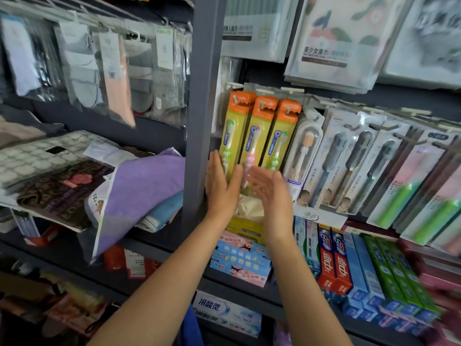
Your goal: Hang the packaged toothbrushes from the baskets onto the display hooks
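Three yellow-and-orange toothbrush packs (259,132) hang side by side on white display hooks (291,91), just right of a grey shelf post. My left hand (220,184) lies flat with straight fingers against the lower end of the leftmost pack (233,131). My right hand (270,193) is spread with straight fingers in front of the bottoms of the middle and right packs; it is blurred, and contact cannot be told. More packaged toothbrushes (354,161) hang in rows to the right. No basket is in view.
The grey upright post (199,116) stands right beside my left hand. Toothpaste boxes (334,260) fill the shelf below the hooks. Folded towels (144,186) and packed goods lie on the left shelf; bagged socks (99,71) hang above them, and packaged towels (331,38) hang top right.
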{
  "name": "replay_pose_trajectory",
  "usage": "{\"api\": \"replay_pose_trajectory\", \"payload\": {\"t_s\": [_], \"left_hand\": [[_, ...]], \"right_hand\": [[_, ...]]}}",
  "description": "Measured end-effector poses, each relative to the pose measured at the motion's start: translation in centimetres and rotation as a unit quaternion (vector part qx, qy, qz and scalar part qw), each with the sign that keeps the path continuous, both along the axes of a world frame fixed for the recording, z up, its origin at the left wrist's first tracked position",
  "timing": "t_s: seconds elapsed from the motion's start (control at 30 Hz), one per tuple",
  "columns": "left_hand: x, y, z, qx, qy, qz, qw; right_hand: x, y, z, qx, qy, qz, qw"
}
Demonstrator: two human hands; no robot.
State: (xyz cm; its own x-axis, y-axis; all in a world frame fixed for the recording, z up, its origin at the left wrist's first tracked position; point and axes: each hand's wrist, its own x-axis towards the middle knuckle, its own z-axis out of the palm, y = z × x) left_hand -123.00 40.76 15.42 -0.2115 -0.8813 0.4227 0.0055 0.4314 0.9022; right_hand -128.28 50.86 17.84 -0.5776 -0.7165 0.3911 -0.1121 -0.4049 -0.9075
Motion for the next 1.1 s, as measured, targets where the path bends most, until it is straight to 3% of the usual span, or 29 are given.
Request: {"api": "replay_pose_trajectory", "payload": {"t_s": [0.13, 0.33, 0.47, 0.77, 0.93, 1.1], "left_hand": [[-0.2, -0.3, 1.4, 0.011, 0.044, 0.000, 0.999], [-0.3, -1.4, 1.6, 0.048, 0.103, -0.017, 0.993], [-1.1, -3.3, 0.1, 0.054, 0.119, -0.010, 0.991], [-1.6, -3.9, 0.0, 0.034, 0.100, -0.039, 0.994], [-1.3, -2.9, 0.9, 0.035, 0.121, -0.069, 0.990], [-1.2, -2.1, 1.3, 0.022, 0.120, -0.081, 0.989]], "right_hand": [[-0.2, -1.6, 0.7, 0.063, 0.079, 0.085, 0.991], [1.0, -3.1, 0.2, 0.105, 0.085, 0.052, 0.990], [1.5, -4.3, 0.4, 0.126, 0.035, 0.103, 0.986], [0.6, -6.8, -0.3, 0.072, -0.001, 0.055, 0.996], [0.7, -7.8, -0.3, 0.032, 0.025, 0.017, 0.999], [0.8, -7.3, 0.2, 0.024, 0.014, 0.033, 0.999]]}}
